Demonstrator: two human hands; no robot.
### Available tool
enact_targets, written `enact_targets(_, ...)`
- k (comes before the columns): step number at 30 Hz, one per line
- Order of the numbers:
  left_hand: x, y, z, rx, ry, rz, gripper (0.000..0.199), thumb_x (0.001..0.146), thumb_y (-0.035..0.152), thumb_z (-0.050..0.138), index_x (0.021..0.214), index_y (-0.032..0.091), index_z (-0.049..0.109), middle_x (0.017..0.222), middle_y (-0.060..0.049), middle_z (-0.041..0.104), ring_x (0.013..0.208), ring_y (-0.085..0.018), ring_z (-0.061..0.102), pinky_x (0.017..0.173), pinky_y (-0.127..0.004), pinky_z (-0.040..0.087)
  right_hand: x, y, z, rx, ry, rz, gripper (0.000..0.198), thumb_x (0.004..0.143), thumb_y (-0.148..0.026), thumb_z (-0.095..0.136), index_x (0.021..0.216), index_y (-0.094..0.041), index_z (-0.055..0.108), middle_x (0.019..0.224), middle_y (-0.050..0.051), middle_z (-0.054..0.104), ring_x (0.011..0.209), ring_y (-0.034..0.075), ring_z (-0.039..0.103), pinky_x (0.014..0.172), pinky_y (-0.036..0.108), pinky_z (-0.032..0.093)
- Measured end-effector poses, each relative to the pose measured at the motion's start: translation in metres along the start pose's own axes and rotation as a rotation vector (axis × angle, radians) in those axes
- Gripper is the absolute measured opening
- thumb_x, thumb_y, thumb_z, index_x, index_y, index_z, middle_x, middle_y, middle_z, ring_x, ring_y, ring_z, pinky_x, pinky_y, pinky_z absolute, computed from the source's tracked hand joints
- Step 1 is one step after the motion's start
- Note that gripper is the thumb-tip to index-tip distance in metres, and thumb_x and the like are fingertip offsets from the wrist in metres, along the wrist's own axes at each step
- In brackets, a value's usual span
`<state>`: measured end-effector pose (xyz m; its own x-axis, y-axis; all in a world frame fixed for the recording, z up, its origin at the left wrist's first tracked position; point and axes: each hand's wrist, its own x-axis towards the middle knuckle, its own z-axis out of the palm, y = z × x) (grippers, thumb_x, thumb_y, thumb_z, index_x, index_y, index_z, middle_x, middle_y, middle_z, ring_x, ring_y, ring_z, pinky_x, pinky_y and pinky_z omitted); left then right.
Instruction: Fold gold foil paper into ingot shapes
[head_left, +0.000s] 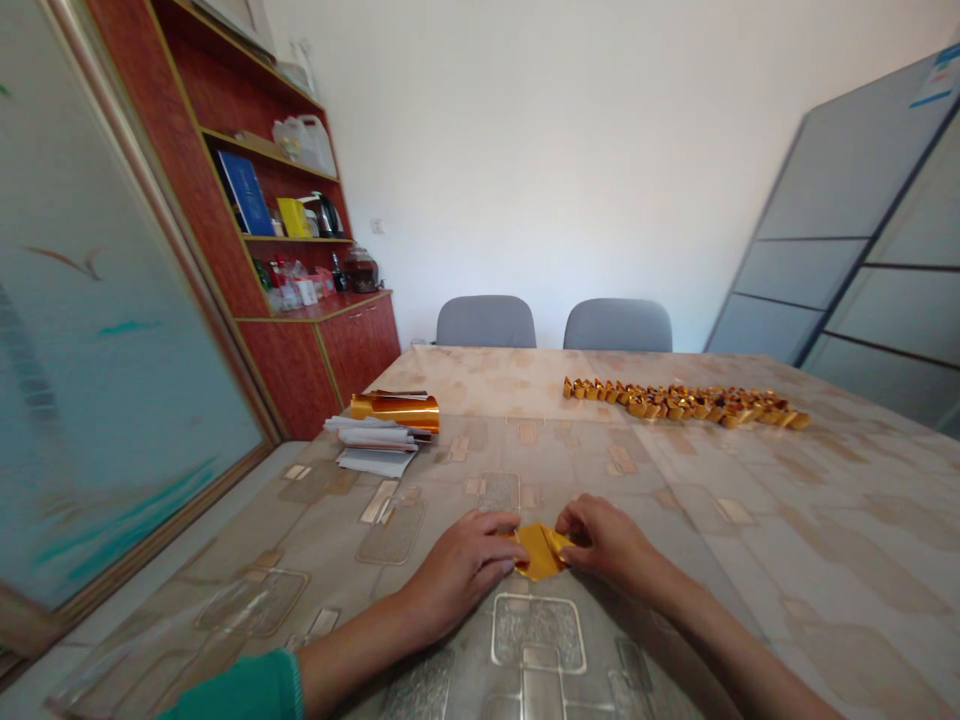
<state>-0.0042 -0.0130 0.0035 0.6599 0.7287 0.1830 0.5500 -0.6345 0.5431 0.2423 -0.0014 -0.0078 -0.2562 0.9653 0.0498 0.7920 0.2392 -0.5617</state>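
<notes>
Pinching gold foil (pixel 538 555), left fingers (pixel 505 549) and right fingers (pixel 574 514) clamp opposite sides, probably for steadiness. Folded pieces (pixel 679 408) lie beyond, rightward.

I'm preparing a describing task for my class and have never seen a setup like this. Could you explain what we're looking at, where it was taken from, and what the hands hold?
There is no machine here: these are a person's own bare hands. The single picture comes from a camera worn on the head, looking forward and down, so the forearms enter from below.

The left hand and right hand hold a small gold piece between them, one at each side, above a patterned table.

Farther off on the left lie a curved gold sheet and some white papers. Farther off on the right are rows of small gold shapes. Two grey chairs stand beyond the far edge.
</notes>
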Motion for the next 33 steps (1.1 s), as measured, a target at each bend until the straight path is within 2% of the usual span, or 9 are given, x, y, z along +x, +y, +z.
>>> enact_targets(4, 0.006, -0.006, 0.003, -0.076, 0.074, -0.054, 0.046, 0.080, 0.007, 0.063, 0.123, 0.022, 0.065, 0.124, -0.006, 0.065, 0.115, -0.021, 0.058, 0.103, -0.039, 0.045, 0.004, -0.001, -0.001, 0.094, -0.044, 0.017, 0.015, 0.063, -0.008, 0.069, 0.071, -0.018, 0.062, 0.070, -0.001, 0.060, 0.063, 0.014, 0.050, 0.057, 0.025, 0.032)
enact_targets(9, 0.010, -0.013, 0.006, -0.173, 0.124, -0.147, 0.070, 0.070, 0.007, 0.066, 0.137, 0.022, 0.055, 0.115, -0.006, 0.067, 0.106, -0.023, 0.062, 0.094, -0.038, 0.049, -0.001, -0.005, -0.002, 0.275, -0.095, -0.019, 0.015, 0.067, -0.009, 0.060, 0.077, -0.019, 0.056, 0.066, -0.004, 0.059, 0.061, 0.013, 0.052, 0.055, 0.022, 0.035)
enact_targets(11, 0.014, -0.013, 0.006, -0.224, 0.148, -0.176, 0.066, 0.068, 0.007, 0.066, 0.133, 0.019, 0.058, 0.106, -0.005, 0.068, 0.097, -0.021, 0.064, 0.087, -0.034, 0.050, -0.005, -0.005, -0.001, 0.412, -0.092, -0.046, 0.015, 0.068, -0.012, 0.058, 0.081, -0.020, 0.055, 0.067, -0.003, 0.059, 0.061, 0.013, 0.053, 0.055, 0.023, 0.037)
enact_targets(14, 0.022, -0.006, 0.001, -0.206, 0.205, -0.159, 0.037, 0.069, 0.006, 0.061, 0.104, 0.016, 0.068, 0.089, -0.002, 0.068, 0.084, -0.018, 0.063, 0.076, -0.029, 0.048, -0.010, -0.007, -0.006, 0.537, -0.032, -0.111, 0.008, 0.073, -0.016, 0.057, 0.080, -0.020, 0.056, 0.071, -0.001, 0.060, 0.064, 0.015, 0.054, 0.059, 0.026, 0.040)
enact_targets(17, 0.027, 0.007, -0.006, -0.148, 0.248, -0.102, 0.017, 0.069, 0.004, 0.057, 0.078, 0.017, 0.063, 0.082, -0.001, 0.064, 0.086, -0.019, 0.058, 0.077, -0.029, 0.044, -0.018, -0.011, -0.019, 0.397, 0.115, -0.214, 0.009, 0.075, -0.012, 0.054, 0.077, -0.021, 0.057, 0.078, 0.001, 0.061, 0.074, 0.018, 0.057, 0.068, 0.029, 0.043)
enact_targets(22, 0.027, 0.016, -0.003, 0.104, 0.276, 0.129, 0.020, 0.074, -0.001, 0.053, 0.075, 0.018, 0.059, 0.080, -0.002, 0.061, 0.083, -0.019, 0.053, 0.073, -0.029, 0.039, -0.042, -0.013, -0.029, 0.072, 0.211, -0.422, 0.016, 0.080, -0.006, 0.051, 0.079, -0.022, 0.054, 0.080, 0.002, 0.063, 0.079, 0.020, 0.056, 0.074, 0.034, 0.040)
enact_targets(25, 0.021, 0.014, 0.006, 0.280, 0.199, 0.249, 0.016, 0.086, 0.005, 0.056, 0.078, 0.018, 0.060, 0.080, -0.003, 0.061, 0.078, -0.018, 0.051, 0.070, -0.029, 0.037, -0.058, -0.010, -0.021, -0.044, 0.172, -0.474, 0.017, 0.087, -0.006, 0.049, 0.083, -0.022, 0.052, 0.084, 0.003, 0.063, 0.082, 0.021, 0.055, 0.076, 0.035, 0.039)
enact_targets(30, 0.007, 0.018, -0.001, 0.291, -0.130, 0.397, 0.005, 0.093, 0.022, 0.061, 0.090, 0.018, 0.063, 0.090, -0.003, 0.065, 0.081, -0.017, 0.056, 0.071, -0.027, 0.042, -0.073, -0.004, -0.012, -0.070, -0.003, -0.510, 0.020, 0.094, -0.004, 0.044, 0.089, -0.022, 0.052, 0.090, 0.002, 0.066, 0.087, 0.019, 0.056, 0.082, 0.035, 0.040)
enact_targets(33, -0.005, 0.019, -0.010, 0.223, -0.213, 0.432, 0.028, 0.092, 0.042, 0.064, 0.107, 0.019, 0.063, 0.110, -0.007, 0.066, 0.095, -0.022, 0.060, 0.083, -0.031, 0.046, -0.074, -0.005, -0.015, -0.082, -0.046, -0.537, 0.020, 0.093, -0.004, 0.044, 0.092, -0.021, 0.055, 0.092, 0.002, 0.065, 0.088, 0.020, 0.054, 0.083, 0.034, 0.041)
